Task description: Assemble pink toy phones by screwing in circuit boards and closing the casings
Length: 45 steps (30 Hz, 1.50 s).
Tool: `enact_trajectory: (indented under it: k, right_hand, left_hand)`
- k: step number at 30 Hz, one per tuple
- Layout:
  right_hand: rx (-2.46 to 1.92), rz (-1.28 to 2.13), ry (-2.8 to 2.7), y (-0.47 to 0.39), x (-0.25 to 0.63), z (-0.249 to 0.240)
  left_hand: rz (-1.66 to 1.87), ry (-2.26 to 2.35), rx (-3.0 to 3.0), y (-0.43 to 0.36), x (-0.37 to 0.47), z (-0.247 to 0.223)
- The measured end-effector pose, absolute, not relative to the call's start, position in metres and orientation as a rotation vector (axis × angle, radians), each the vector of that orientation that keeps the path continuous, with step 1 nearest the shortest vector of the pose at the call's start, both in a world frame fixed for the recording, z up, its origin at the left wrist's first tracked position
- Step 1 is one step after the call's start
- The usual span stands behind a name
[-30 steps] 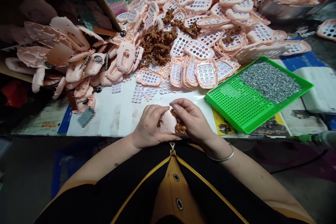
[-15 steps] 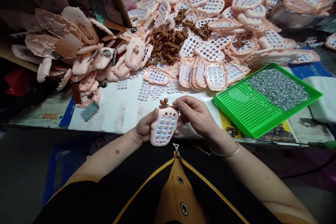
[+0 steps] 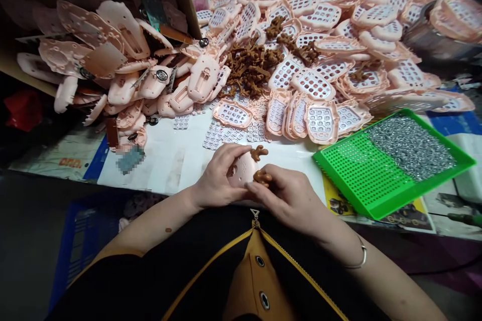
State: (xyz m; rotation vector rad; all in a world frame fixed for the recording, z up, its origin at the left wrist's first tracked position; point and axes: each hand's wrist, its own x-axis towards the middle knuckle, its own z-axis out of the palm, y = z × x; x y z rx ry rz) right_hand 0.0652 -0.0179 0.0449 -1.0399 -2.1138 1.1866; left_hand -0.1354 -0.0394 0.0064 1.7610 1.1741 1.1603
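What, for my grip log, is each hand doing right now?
Left hand: closed, holding the pink shell.
Right hand: fingers closed at the brown antler nearer the person's body.

Workshop bench with heaped shell parts (image 3: 324,15), screws (image 3: 414,145).

Partly hidden in the hands, cut off at the edges
The left hand (image 3: 218,175) covers much of the pink casing (image 3: 244,168), its far side unseen; the right hand (image 3: 295,195) partly hides the nearer brown antler (image 3: 262,177); picture edges crop the cardboard box (image 3: 191,5) and metal bowl (image 3: 424,45); a pixelated patch (image 3: 130,159) is unreadable
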Motion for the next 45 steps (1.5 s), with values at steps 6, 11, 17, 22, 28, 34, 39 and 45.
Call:
enact_trajectory:
  k: [6,11,17,22,28,34,39,45]
  right_hand:
    - [-0.883,1.446,-1.907,-0.017,0.058,0.034]
    - [-0.791,1.574,-1.651,-0.02,0.058,0.014]
    - [-0.877,1.651,-1.475,-0.015,0.054,0.014]
    - [-0.941,1.738,-1.53,0.002,0.055,0.035]
    - [-1.07,1.325,-1.454,0.018,0.063,0.026]
    - [-1.001,1.537,-1.645,0.016,0.067,0.017]
    - [-0.956,1.466,-1.738,0.015,0.068,0.022]
    - [-0.959,1.67,-1.598,0.008,0.071,0.001]
  left_hand:
    - [1.188,1.153,1.701,-0.042,-0.126,0.007]
    - [1.189,1.062,1.419,-0.043,-0.116,0.001]
    - [1.119,0.955,1.183,-0.045,-0.111,0.002]
    - [1.028,0.913,0.988,-0.041,-0.11,0.006]
    - [0.967,0.645,0.49,-0.04,-0.109,0.003]
    - [0.877,0.601,0.415,-0.044,-0.111,-0.006]
    - [0.866,0.564,0.405,-0.046,-0.115,-0.009]
    - [0.895,0.706,0.358,-0.038,-0.116,-0.004]
